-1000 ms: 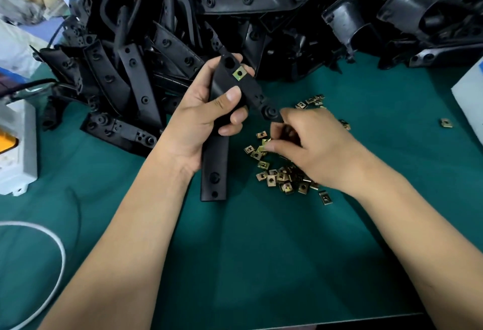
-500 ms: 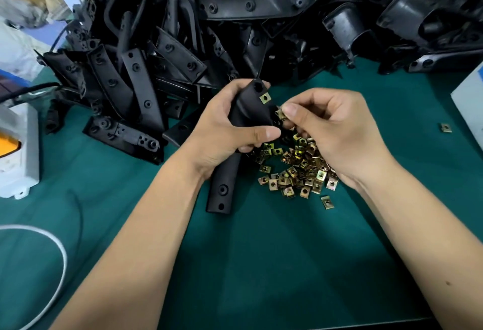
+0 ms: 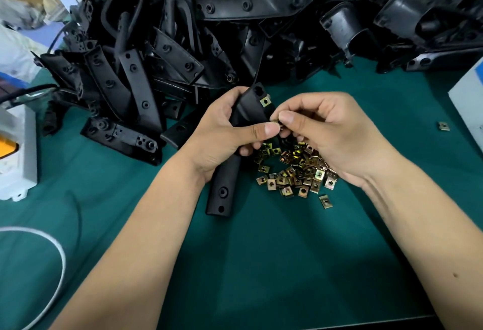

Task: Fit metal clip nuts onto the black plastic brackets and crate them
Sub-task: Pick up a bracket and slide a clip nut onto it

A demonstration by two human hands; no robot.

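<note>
My left hand [image 3: 222, 133] grips a long black plastic bracket [image 3: 223, 188] around its upper half, thumb across the front. One brass clip nut [image 3: 265, 101] sits fitted near the bracket's top end. My right hand [image 3: 329, 133] pinches another clip nut [image 3: 275, 120] between thumb and forefinger, right against the bracket's edge beside my left thumb. A pile of loose clip nuts [image 3: 295, 172] lies on the green mat under my right hand.
A big heap of black plastic brackets [image 3: 183, 42] fills the back of the green mat [image 3: 261, 264]. A single clip nut [image 3: 443, 126] lies far right near a white box [image 3: 467, 99]. A white device [image 3: 15, 157] and white cable [image 3: 60, 256] sit at the left.
My right hand lifted from the nut pile with a clip nut and brought it to the bracket. My left hand lowered the bracket's top toward it.
</note>
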